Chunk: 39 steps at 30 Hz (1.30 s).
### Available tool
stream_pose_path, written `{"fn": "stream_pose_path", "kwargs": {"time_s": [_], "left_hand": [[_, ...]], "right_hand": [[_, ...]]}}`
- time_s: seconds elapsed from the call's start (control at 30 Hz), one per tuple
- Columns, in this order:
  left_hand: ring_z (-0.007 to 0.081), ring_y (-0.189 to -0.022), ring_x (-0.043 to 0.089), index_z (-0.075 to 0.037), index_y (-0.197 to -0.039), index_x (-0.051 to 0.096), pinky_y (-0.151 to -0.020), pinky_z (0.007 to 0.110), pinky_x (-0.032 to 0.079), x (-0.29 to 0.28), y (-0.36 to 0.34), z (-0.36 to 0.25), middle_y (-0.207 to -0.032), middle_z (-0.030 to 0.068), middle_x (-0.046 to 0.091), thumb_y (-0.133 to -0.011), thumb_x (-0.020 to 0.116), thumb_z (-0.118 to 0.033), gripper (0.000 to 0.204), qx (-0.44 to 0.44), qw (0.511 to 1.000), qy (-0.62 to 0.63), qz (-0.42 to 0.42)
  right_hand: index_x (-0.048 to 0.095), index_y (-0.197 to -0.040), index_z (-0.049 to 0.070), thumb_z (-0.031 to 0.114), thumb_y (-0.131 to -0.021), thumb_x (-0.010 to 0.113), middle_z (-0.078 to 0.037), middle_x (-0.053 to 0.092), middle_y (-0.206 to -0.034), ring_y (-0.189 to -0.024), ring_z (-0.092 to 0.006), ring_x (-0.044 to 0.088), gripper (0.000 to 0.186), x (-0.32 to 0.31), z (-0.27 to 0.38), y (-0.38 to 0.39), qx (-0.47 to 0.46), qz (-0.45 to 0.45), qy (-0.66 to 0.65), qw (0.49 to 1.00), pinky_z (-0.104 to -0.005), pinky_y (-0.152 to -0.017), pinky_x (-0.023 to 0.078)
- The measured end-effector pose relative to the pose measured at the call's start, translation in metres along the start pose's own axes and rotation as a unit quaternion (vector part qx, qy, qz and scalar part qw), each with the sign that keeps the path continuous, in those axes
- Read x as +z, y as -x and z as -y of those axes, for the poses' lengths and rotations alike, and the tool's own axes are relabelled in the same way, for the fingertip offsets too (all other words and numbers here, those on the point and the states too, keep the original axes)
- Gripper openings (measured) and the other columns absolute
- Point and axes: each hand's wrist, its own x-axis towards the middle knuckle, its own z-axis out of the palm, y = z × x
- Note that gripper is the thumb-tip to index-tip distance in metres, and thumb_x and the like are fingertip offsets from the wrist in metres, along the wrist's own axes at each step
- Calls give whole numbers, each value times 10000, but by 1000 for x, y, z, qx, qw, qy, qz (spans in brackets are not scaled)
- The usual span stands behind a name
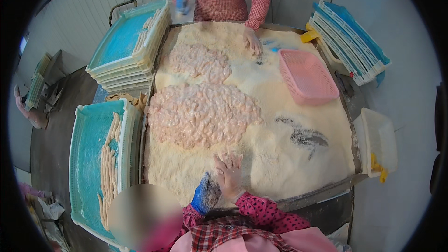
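Powder [326, 168] blankets the table [322, 191]; raw-looking meat pieces [200, 112] lie heaped left, near the blue-lined crate [84, 158], presumably for easy reach. Right hand [228, 175] splayed on powder! Left hand [206, 193]? Can't tell its finger pose.

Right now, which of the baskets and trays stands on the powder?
The pink basket, toward the right. It alone is on the powder; the white basket and the trays are outside the table.

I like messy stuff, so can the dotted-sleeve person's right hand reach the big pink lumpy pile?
Probably yes: the right hand is just short of the lumpy pile, with only pale powder in between.
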Motion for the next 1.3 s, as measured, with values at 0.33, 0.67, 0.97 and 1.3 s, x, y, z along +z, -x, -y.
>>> {"fn": "stream_pose_path", "kwargs": {"time_s": [0.33, 0.67, 0.97, 1.3], "left_hand": [[137, -727, 539, -70, -1195, 502, -644, 268, 465, -11, 20, -56, -850, 36, 568, -967, 396, -358, 383, 51, 989, 100, -100], [132, -772, 532, -61, -1278, 407, -734, 296, 468, -18, 163, -270, -1007, 38, 567, -952, 438, -377, 455, 496, 808, -107, -299], [231, -1228, 405, -43, -1402, 300, -1064, 365, 245, -162, 295, -311, -1339, 125, 448, -975, 251, -470, 606, 208, 781, -431, -401], [202, -1182, 445, -59, -1368, 372, -1002, 325, 337, -171, 356, -321, -1312, 94, 466, -959, 436, -297, 478, 60, 782, -494, -375]], "right_hand": [[534, -1072, 32, 138, -783, 593, -174, 581, -978, -890, -363, 534, 314, -39, -68, -85, 191, -20, 88, 977, -443, -792, 417], [548, -889, 51, 29, -692, 629, -149, 555, -824, -840, -348, 535, 213, -55, -132, -105, -40, 1, 200, 979, -424, -740, 439], [527, -940, 55, -6, -662, 635, -124, 559, -794, -771, -315, 560, 304, -47, -163, -111, -1, -10, 172, 985, -397, -682, 458], [597, -881, 25, 67, -795, 568, -89, 607, -780, -751, -212, 574, 100, -74, -128, -83, 119, -43, 20, 992, -330, -698, 461]]}}
